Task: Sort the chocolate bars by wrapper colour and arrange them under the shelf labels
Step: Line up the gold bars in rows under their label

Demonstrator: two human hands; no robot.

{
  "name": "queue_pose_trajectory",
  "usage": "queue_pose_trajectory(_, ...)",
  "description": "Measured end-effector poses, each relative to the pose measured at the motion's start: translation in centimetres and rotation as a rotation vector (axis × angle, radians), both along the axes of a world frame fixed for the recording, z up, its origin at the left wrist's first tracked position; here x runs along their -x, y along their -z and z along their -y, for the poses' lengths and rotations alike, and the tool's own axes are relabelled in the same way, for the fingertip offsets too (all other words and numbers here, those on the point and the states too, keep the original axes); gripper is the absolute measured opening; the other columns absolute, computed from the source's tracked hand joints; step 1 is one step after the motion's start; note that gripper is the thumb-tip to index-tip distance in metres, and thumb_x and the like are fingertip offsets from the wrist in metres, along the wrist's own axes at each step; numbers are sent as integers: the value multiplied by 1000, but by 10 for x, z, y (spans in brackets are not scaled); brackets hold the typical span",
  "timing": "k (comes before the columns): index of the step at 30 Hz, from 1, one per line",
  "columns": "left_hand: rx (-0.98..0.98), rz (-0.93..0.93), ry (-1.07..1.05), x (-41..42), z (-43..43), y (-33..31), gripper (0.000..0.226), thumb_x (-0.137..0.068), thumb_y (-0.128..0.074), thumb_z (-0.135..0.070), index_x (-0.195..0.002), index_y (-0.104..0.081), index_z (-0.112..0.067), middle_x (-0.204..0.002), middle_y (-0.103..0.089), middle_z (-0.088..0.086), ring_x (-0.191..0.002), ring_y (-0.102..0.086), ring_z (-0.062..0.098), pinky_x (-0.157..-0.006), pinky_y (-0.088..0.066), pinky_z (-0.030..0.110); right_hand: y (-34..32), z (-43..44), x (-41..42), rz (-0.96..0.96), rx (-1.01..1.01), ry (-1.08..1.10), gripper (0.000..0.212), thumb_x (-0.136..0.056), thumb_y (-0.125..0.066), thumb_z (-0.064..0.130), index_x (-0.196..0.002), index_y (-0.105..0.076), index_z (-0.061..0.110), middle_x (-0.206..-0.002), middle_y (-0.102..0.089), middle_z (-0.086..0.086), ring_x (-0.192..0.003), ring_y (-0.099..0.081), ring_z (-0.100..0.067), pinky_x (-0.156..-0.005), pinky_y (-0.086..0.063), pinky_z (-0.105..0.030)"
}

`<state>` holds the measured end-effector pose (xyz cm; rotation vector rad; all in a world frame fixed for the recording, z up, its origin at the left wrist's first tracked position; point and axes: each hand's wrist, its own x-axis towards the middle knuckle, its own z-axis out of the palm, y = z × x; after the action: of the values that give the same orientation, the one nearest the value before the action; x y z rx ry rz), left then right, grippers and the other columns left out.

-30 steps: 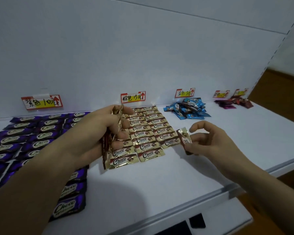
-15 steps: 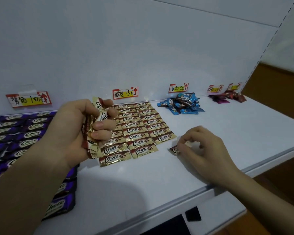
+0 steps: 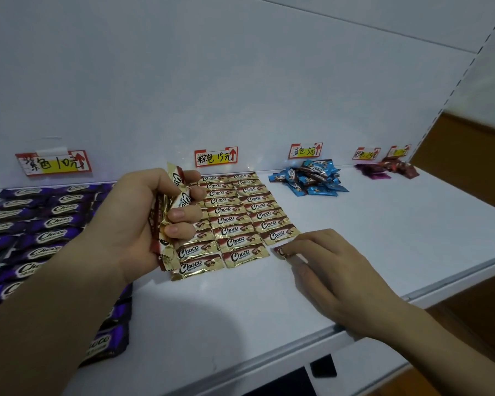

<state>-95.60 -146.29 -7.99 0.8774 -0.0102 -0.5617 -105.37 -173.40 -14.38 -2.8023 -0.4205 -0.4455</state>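
My left hand (image 3: pixel 137 221) grips a bunch of gold-wrapped chocolate bars (image 3: pixel 172 207) above the left side of the gold rows (image 3: pixel 240 215), which lie in neat columns under the middle label (image 3: pixel 215 157). My right hand (image 3: pixel 329 267) lies low on the white shelf (image 3: pixel 212 310), fingertips pressing one gold bar (image 3: pixel 280 250) flat at the front of the right column. That bar is mostly hidden under the fingers. Purple bars (image 3: pixel 49 224) fill the left under their label (image 3: pixel 53 164).
A loose heap of blue bars (image 3: pixel 309 178) sits under the blue label (image 3: pixel 305 150). Small piles of pink (image 3: pixel 373 171) and red bars (image 3: pixel 400 167) lie at the far right under two more labels. The shelf's front edge (image 3: pixel 412 292) runs just behind my right wrist.
My right hand carried one gold bar down from the air and set it on the shelf at the front of the right column. The left hand's bunch shifted slightly left.
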Motion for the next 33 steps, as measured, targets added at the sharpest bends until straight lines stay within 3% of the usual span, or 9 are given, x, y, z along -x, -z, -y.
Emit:
queue_pose_trajectory(7,72,-50,23,1,0,1,31,-76,-36,-6,-98,-57,-11,-79,-51,3,-51,-28,7,-39,-23,15,0,-1,0,35,-4,-27,39,-99,-37,33,-123,-67,27,-125,-62,12,-113,-56,-9,-80,-54,-36)
queue_pose_trajectory(13,174,-82,-67,-2,-1,3,26,-77,-39,-6,-96,-55,-11,-78,-51,2,-51,-30,7,-38,-26,15,1,1,-1,24,26,-42,41,-97,-39,31,-128,-65,28,-129,-60,14,-117,-53,-7,-84,-53,-33)
queue_pose_trajectory(16,199,-100,-134,-4,0,3,22,-80,-39,-6,-96,-53,-11,-77,-50,3,-50,-31,7,-36,-29,17,-4,1,-2,68,-66,-47,40,-94,-46,29,-129,-64,27,-130,-59,12,-121,-53,-8,-89,-52,-35)
queue_pose_trajectory(22,306,-128,-243,-3,2,3,9,-93,-42,-13,-87,-49,-14,-69,-40,-2,-47,-31,9,-38,-30,19,-50,-75,-29,206,-254,-307,30,-89,-76,27,-115,-65,17,-109,-61,15,-98,-56,1,-82,-37,-8)
queue_pose_trajectory(24,335,-119,-288,-5,1,2,6,-93,-43,-13,-89,-47,-15,-70,-38,-2,-48,-31,10,-40,-30,20,-50,-107,-39,222,-256,-376,32,-85,-80,27,-111,-66,16,-104,-58,17,-95,-50,7,-84,-34,-7)
queue_pose_trajectory(28,334,-96,-350,-9,0,3,4,-95,-42,-14,-93,-44,-16,-70,-37,-1,-52,-30,11,-42,-31,21,-35,-132,-54,330,-340,-370,14,-84,-78,7,-95,-70,11,-94,-67,4,-86,-59,-7,-79,-45,-16)
queue_pose_trajectory(31,355,-123,-388,-13,-4,5,5,-95,-41,-12,-94,-44,-17,-67,-39,-2,-48,-30,10,-37,-30,20,-32,-135,-55,433,-356,-344,15,-81,-77,-1,-91,-72,9,-91,-70,2,-85,-61,-7,-80,-44,-12)
queue_pose_trajectory(33,376,-148,-414,-16,-11,3,9,-96,-40,-12,-90,-45,-17,-66,-39,-2,-44,-28,9,-33,-27,19,-33,-135,-50,486,-361,-379,12,-81,-75,-4,-89,-73,5,-90,-71,-2,-86,-63,-11,-80,-47,-16)
